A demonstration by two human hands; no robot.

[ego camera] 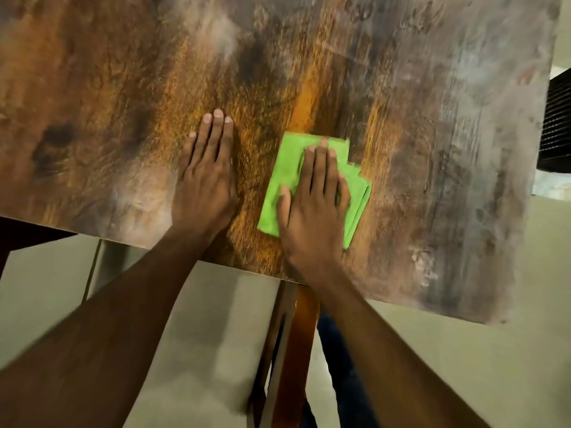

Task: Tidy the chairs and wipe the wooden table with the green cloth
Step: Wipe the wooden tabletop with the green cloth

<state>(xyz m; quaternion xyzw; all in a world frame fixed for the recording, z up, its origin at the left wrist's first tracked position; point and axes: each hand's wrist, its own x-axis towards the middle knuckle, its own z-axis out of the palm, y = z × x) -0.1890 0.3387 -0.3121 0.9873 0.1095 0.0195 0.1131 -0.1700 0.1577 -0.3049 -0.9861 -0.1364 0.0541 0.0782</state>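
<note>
The wooden table [309,72] fills the upper part of the head view, its top streaked with pale smears toward the right. A folded green cloth [284,174] lies flat near the table's front edge. My right hand [315,205] presses down on the cloth with straight fingers, covering its middle. My left hand [205,177] rests flat on the bare wood just left of the cloth, fingers straight and together. No chair is plainly in view.
The table's front edge runs diagonally from left to lower right. Under it stand a brown wooden leg [296,350] and a grey leg [108,264]. Pale floor [200,335] lies below. A dark slatted object [556,125] sits past the table's right edge.
</note>
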